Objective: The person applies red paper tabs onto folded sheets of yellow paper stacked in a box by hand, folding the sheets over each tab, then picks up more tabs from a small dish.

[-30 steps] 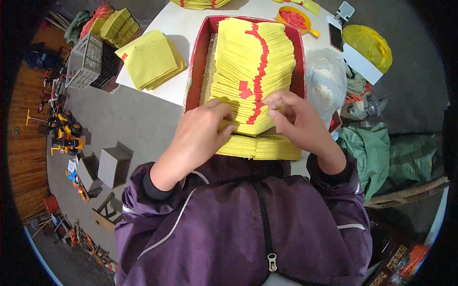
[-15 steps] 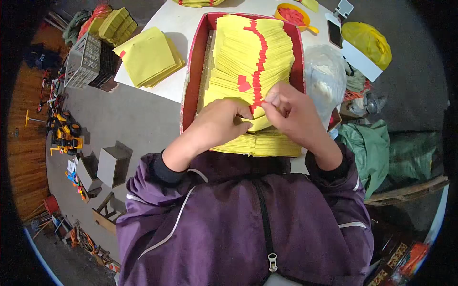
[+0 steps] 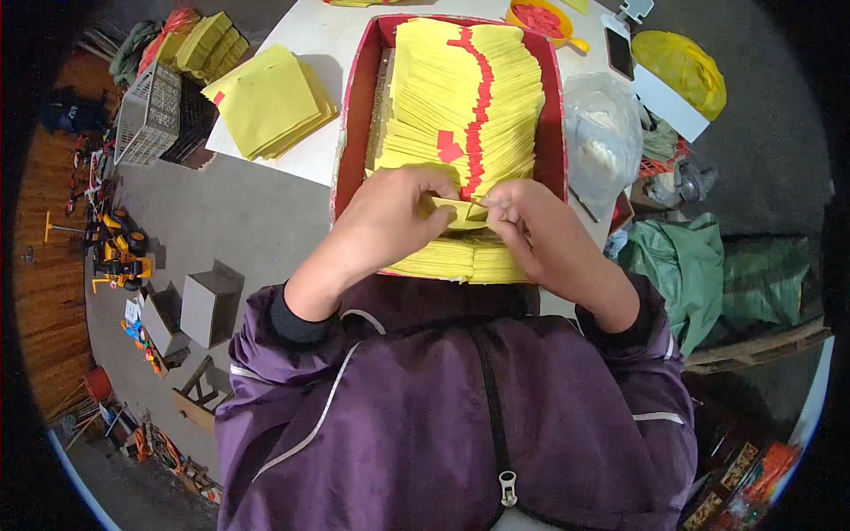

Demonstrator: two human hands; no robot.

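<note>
A red-walled box (image 3: pixel 345 168) holds a long packed row of yellow paper sheets (image 3: pixel 434 80), with small red paper slips (image 3: pixel 482 88) forming a wavy line down it. At the near end, my left hand (image 3: pixel 381 217) curls its thumb and fingers around the edge of a yellow sheet (image 3: pixel 462 214). Opposite it, my right hand (image 3: pixel 553 234) is closed in a pinch on a thin reddish slip, seen edge-on at that same sheet. Two loose red slips (image 3: pixel 449 146) lie on the row. Nearest my body is another bundle of yellow sheets (image 3: pixel 469 257).
Left of the box, a yellow paper stack (image 3: pixel 270 102) sits on the white table (image 3: pixel 305 31). Toward the back right are an orange bowl of red slips (image 3: pixel 537 18) and a phone (image 3: pixel 619 53). A clear plastic bag (image 3: pixel 602 142) stands against the box's right side.
My right hand has shifted slightly down and right, and its red slip now shows edge-on. The near yellow sheet stands more exposed between both hands. My left hand stays close by it.
</note>
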